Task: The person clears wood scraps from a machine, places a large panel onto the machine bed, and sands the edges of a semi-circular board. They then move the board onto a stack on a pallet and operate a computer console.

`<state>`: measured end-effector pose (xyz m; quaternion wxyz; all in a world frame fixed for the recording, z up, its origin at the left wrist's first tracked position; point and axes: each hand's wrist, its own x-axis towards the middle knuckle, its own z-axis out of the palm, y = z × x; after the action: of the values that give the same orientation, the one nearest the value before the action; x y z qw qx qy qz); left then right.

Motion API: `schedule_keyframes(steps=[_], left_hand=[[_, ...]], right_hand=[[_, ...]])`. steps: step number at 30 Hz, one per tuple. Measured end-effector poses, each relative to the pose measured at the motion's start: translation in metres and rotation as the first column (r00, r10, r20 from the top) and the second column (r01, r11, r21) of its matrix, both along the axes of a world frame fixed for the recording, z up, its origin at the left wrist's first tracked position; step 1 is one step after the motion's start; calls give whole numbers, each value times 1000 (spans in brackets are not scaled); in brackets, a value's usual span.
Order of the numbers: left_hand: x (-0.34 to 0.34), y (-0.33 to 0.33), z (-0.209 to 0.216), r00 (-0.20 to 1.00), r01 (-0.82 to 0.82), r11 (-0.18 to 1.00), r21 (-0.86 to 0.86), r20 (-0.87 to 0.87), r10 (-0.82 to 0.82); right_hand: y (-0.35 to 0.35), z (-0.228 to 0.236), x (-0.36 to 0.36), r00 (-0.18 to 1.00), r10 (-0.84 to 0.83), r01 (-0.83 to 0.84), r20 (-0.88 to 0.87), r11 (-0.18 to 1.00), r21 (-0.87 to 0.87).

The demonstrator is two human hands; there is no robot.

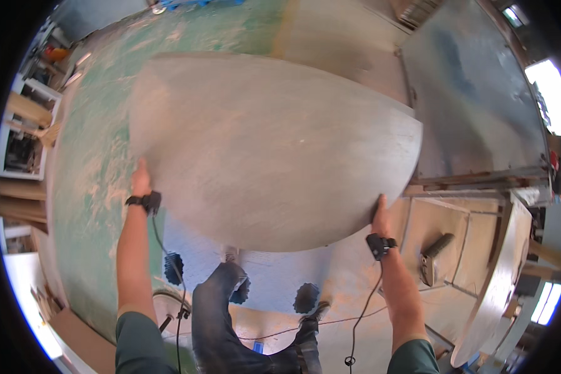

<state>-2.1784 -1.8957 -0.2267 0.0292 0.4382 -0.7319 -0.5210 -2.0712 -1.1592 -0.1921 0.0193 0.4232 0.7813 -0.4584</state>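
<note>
A large, flat, pale grey-brown board (274,149) spans the middle of the view, held up in front of my body. Fisheye bending makes its edges look curved. My left hand (141,179) is closed on its left edge, and my right hand (381,217) grips the near right edge with the thumb showing. The other fingers of both hands are mostly hidden by the board. Each wrist wears a black strapped device with a cable running down.
Below the board lies a light blue sheet (265,277) with dark round patches, near my feet. A dark handheld tool (436,255) rests on a framed surface at right. A big metallic panel (474,100) stands beyond it. Dusty green floor (93,143) stretches left, towards shelving with wood pieces.
</note>
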Motion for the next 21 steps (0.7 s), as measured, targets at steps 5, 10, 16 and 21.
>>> schedule_keyframes(steps=[5, 10, 16, 21], left_hand=[[-31, 9, 0, 998, 36, 999, -15, 60, -35], [-47, 19, 5, 994, -102, 995, 9, -28, 102], [-52, 47, 37, 986, -166, 982, -91, 16, 168], [-57, 47, 40, 982, -137, 982, -130, 109, 152]], right_hand=[[7, 5, -45, 1000, -2, 1, -12, 998, -69], [25, 9, -67, 986, 116, -118, 117, 993, 10], [37, 0, -79, 1000, -18, 21, 11, 922, -388], [37, 6, -81, 998, 34, -8, 60, 917, -399]])
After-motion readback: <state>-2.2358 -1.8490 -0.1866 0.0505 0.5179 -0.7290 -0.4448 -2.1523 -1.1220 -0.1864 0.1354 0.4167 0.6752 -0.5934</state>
